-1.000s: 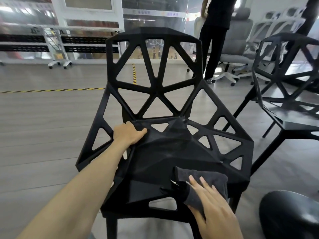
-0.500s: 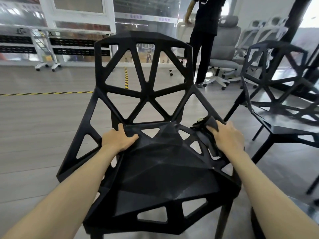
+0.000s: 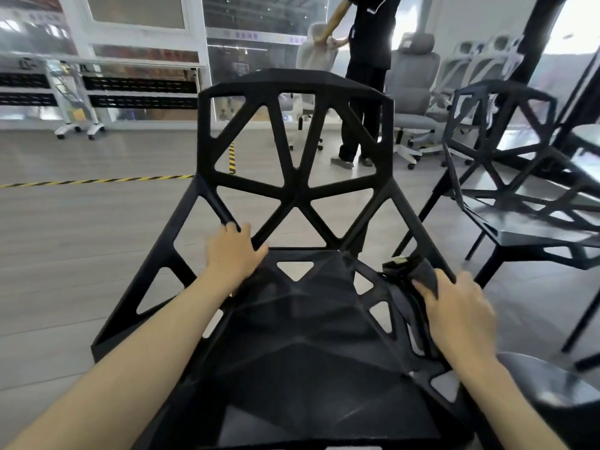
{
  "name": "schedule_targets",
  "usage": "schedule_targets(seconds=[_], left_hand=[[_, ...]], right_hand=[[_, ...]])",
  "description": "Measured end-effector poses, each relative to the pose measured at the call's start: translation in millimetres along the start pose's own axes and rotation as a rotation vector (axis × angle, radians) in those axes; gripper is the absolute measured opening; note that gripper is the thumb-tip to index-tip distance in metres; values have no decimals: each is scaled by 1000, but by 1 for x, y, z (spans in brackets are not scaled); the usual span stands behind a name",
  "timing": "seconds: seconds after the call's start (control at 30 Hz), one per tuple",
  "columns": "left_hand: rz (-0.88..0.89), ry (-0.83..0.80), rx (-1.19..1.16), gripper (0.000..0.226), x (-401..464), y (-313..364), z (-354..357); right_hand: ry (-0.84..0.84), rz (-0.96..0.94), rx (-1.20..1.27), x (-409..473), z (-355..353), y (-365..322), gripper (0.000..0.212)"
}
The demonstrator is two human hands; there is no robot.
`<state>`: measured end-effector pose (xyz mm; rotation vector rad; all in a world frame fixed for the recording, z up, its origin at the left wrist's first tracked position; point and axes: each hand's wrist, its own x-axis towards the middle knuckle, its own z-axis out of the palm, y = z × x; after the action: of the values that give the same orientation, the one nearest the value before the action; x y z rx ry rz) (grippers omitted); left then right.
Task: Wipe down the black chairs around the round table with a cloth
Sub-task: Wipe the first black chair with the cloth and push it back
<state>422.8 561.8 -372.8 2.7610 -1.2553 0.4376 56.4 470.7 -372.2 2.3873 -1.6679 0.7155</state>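
Head view, the only one: a black plastic chair with an open lattice of triangular cut-outs (image 3: 293, 196) fills the middle of the frame, its faceted seat running down to the bottom edge.

The step in hand looks like wiping the chair's right-hand side strut, where seat meets backrest, at centre right of the frame. The dark grey cloth (image 3: 422, 277) is bunched against that strut. Most of the seat, the backrest bars and the left side show no cloth on them, so I judge this chair only partly done. A second black lattice chair (image 3: 506, 177) stands at the upper right, untouched by either hand. The next move probably calls for dragging the cloth along the strut and then over the upper bars, with firm pressure while the other hand braces the frame.

The right hand (image 3: 461, 315) has its fingers curled over the cloth, pressing it onto the strut; the thumb is hidden. The left hand (image 3: 235, 251), at centre left, grips the lattice where the left diagonal bar meets the seat's back edge, fingers wrapped round the bar.

A dark rounded surface (image 3: 545, 384) shows at the lower right; it may be the round table, but I cannot tell.
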Motion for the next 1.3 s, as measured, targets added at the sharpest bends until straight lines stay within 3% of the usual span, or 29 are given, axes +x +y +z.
schedule_targets(seconds=[0.07,0.1,0.17,0.27,0.33,0.4,0.47,0.7,0.8,1.03,1.2,1.3], left_hand=[[147,122,36,62,12,8,1],[221,112,29,63,19,9,5],[274,6,-18,71,31,6,18],[247,-79,34,89,33,1,39],[249,-81,98,97,28,1,44],[242,-87,112,97,28,1,43],[236,-89,104,95,28,1,41],[247,-108,3,92,37,-1,45],[249,-118,2,93,40,-1,43],[225,-148,-18,100,38,-4,41],[241,-171,21,112,35,-4,38],[251,-186,14,112,35,-4,35]], right_hand=[[116,-84,-1,-11,-3,-7,26],[168,-157,28,-12,-5,-12,29],[240,-326,100,-4,-8,-30,41],[344,-515,179,26,-5,-68,42],[166,-600,147,47,14,-90,44],[-231,-656,60,51,37,-104,49],[-464,-617,-28,42,54,-103,54],[-282,-559,-2,62,76,-105,56],[-346,-517,1,67,75,-111,57],[-381,-773,-156,6,9,-43,44],[-269,-719,-166,30,41,-73,51],[-343,-671,-188,38,31,-83,55]])
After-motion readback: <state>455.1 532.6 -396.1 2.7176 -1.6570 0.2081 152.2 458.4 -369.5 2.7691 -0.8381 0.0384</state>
